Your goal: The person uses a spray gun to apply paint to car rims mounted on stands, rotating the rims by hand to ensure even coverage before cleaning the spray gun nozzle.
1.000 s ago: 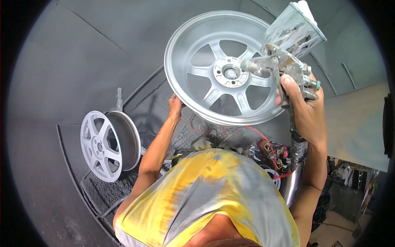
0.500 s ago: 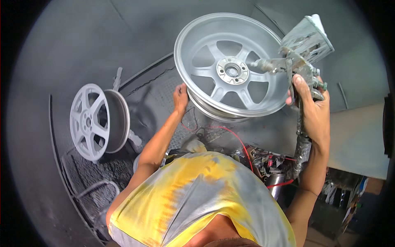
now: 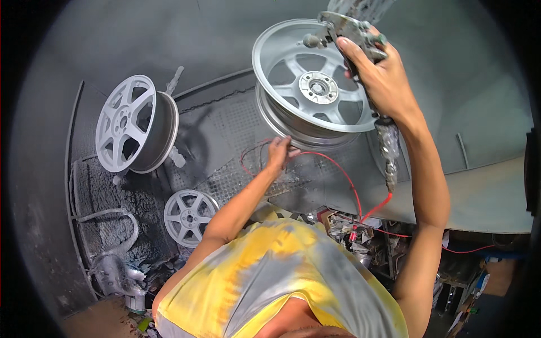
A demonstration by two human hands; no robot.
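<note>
My right hand (image 3: 389, 79) is closed round the grip of a paint-spattered spray gun (image 3: 352, 35), held over the far right of a silver alloy wheel (image 3: 284, 90). The gun's nozzle points left across the open barrel, and its cup (image 3: 363, 8) is cut off by the top edge. A red hose (image 3: 376, 208) joins the bottom of the handle. My left hand (image 3: 279, 153) is at the wheel's lower rim, with its fingers apart; whether they press on the metal I cannot tell. The wheel lies tilted, its hub facing up.
A pale grey wheel (image 3: 125, 118) hangs on a stand at the left. Another wheel (image 3: 190, 218) is lower, beside my left arm. Dark walls surround the work, with a pale panel (image 3: 479, 197) at the right. Cluttered shelving (image 3: 389, 253) stands near my right elbow.
My right hand has carried the spray gun left and farther away, over the wheel. My left hand has slid right along the lower rim. The view has shifted, showing another wheel below.
</note>
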